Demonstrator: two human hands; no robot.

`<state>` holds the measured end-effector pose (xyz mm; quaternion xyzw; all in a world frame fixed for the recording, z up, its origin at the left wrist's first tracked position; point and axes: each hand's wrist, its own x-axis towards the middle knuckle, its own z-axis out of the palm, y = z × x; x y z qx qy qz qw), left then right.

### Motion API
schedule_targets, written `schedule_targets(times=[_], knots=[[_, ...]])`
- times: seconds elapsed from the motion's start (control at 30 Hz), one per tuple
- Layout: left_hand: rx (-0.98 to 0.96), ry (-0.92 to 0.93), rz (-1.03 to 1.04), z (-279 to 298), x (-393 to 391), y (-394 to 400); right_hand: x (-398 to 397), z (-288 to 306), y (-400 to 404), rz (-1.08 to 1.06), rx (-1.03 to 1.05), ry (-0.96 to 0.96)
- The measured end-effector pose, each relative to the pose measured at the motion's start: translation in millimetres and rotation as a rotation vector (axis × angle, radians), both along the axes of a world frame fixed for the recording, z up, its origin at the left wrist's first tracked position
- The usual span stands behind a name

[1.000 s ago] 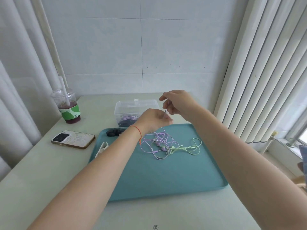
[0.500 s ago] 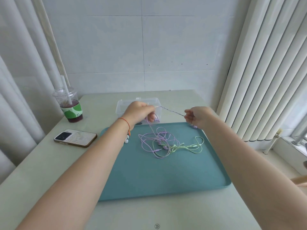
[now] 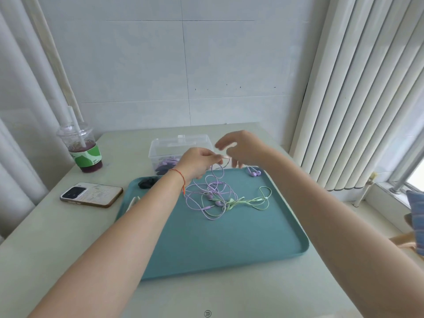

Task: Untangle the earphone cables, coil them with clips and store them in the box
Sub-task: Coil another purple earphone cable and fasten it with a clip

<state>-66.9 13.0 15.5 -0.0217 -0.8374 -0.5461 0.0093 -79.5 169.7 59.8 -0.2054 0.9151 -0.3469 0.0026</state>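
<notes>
While left hand (image 3: pixel 198 160) pinches — cable (image 3: pixel 215 171) lifted.

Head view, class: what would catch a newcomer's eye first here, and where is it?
The knot of purple and green earphone cables in the middle of the teal tray. Just above it, the left hand pinches a purple strand while the right hand hovers close. A drink cup stands far left.

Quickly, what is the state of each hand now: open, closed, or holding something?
Left hand: pinches the purple earphone cable.
Right hand: blurred by motion; cannot be told.
</notes>
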Motion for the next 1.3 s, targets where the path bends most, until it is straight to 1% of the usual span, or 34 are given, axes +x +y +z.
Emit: schedule_targets(times=[0.03,0.07,0.13,0.2,0.27,0.37,0.43,0.53,0.57,0.6,0.63,0.67,0.77,0.8,0.83,0.9,0.97,1.0,1.03,1.17,1.23,1.3], knots=[[0.008,0.0,0.001,0,-1,1,3,-1,-2,0.062,0.022,-0.05],[0.018,-0.002,0.005,0,-1,2,3,-4,-3,0.092,0.065,-0.058],[0.032,-0.007,0.016,-1,-1,1,-2,-11,-3,0.091,0.113,-0.024],[0.013,-0.014,0.043,-3,-1,-3,-9,-16,-1,0.078,0.08,-0.013],[0.006,-0.033,0.071,-4,2,-9,-16,-20,3,0.016,0.054,0.01],[0.078,-0.061,0.077,-6,5,-16,-28,-25,12,-0.137,0.111,0.06],[0.2,-0.032,0.094,-5,5,-20,-34,-29,19,-0.179,0.22,0.026],[0.441,0.025,0.086,1,2,-24,-31,-31,23,-0.085,0.445,-0.113],[0.486,0.04,0.062,4,2,-25,-28,-30,20,-0.055,0.517,-0.141],[0.492,0.058,0.038,6,3,-24,-26,-29,16,-0.036,0.566,-0.146],[0.46,0.073,0.021,8,3,-23,-23,-26,11,-0.032,0.569,-0.115],[0.403,0.081,0.011,9,3,-20,-22,-22,7,-0.043,0.502,-0.078],[0.244,0.078,0.008,7,1,-14,-21,-13,0,-0.076,0.13,0.146],[0.199,0.077,0.002,6,0,-13,-18,-11,-2,-0.043,0.041,0.151],[0.153,0.075,-0.003,5,-1,-13,-16,-9,-6,-0.006,-0.027,0.116],[0.059,0.078,-0.012,3,-2,-12,-7,-5,-13,0.033,-0.178,-0.024],[-0.006,0.081,-0.009,2,-3,-12,-2,-1,-16,0.034,-0.351,-0.155],[-0.029,0.082,-0.002,2,-3,-11,-3,0,-16,0.023,-0.394,-0.193],[-0.05,0.083,0.009,1,-3,-12,-4,0,-17,0.009,-0.388,-0.215],[-0.103,0.108,0.035,0,0,-11,-3,-7,-19,0.005,-0.252,-0.279],[-0.095,0.111,0.056,-1,0,-11,2,-9,-19,0.01,-0.193,-0.313],[-0.056,0.085,0.063,-2,0,-11,6,-10,-16,-0.005,-0.056,-0.294]])
